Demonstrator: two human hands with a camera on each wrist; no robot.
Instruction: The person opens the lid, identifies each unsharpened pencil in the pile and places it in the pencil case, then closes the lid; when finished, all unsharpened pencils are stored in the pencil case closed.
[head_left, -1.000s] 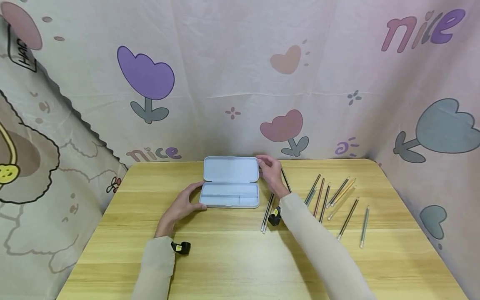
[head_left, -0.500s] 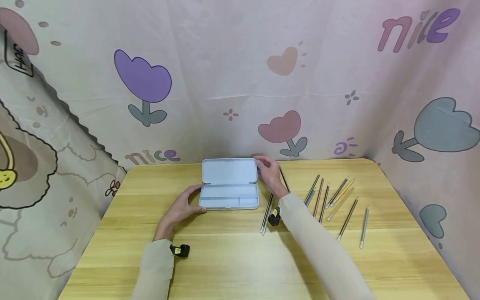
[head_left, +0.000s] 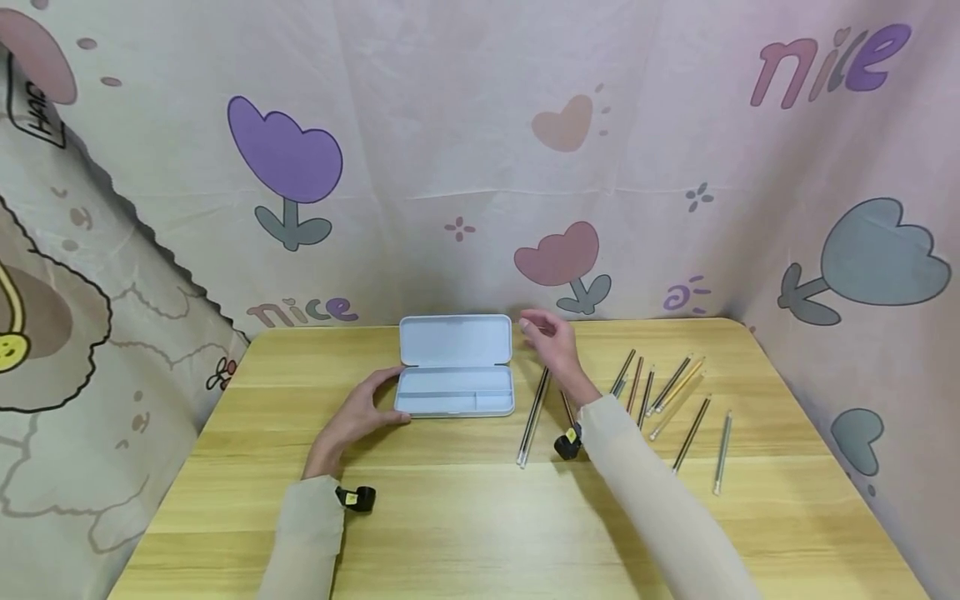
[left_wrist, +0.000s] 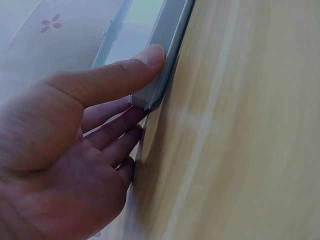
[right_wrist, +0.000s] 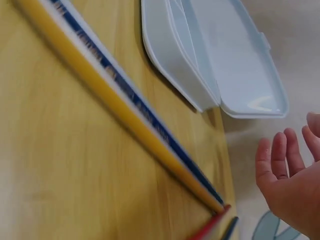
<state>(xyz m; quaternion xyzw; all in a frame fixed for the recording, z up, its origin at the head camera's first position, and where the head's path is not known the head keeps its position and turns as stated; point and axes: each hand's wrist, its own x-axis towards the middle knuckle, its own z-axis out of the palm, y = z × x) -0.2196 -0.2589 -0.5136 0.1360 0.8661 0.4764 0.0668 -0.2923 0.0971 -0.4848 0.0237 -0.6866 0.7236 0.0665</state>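
Blue round-cornered case, slim pencils

- table: lt wood-grain top
- lt-blue case, lid open, nr far edge
- dark pencils just R of case
- scattered pencils farther R, incl. yellow & grey-green

On the table, the pencil case lies near the far edge, lid to the back. My left grip touches its left end; my right grip is apart, right of the lid. Pencils lie right of the case; cloth hangs behind.
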